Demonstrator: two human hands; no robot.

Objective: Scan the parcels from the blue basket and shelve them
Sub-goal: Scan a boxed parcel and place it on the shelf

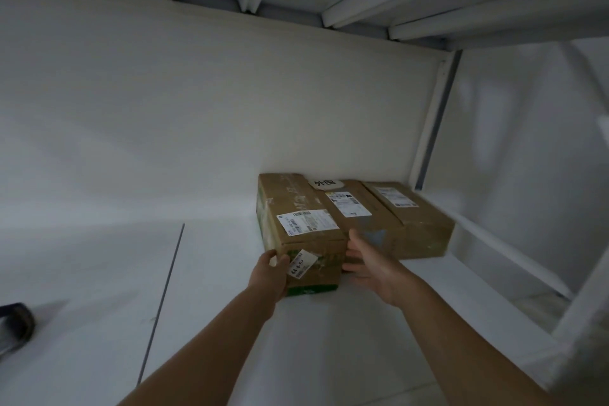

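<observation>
White shelf board [230,323] under a ribbed upper shelf; three cardboard parcels sit side by side, touching, at its right rear; left hand [268,277] curls round the front left corner of the left parcel [303,208]; right hand [372,267], fingers straight and holding nothing, lies at that parcel's front right corner, before the middle parcel [356,208]; right parcel [412,217] untouched.
</observation>
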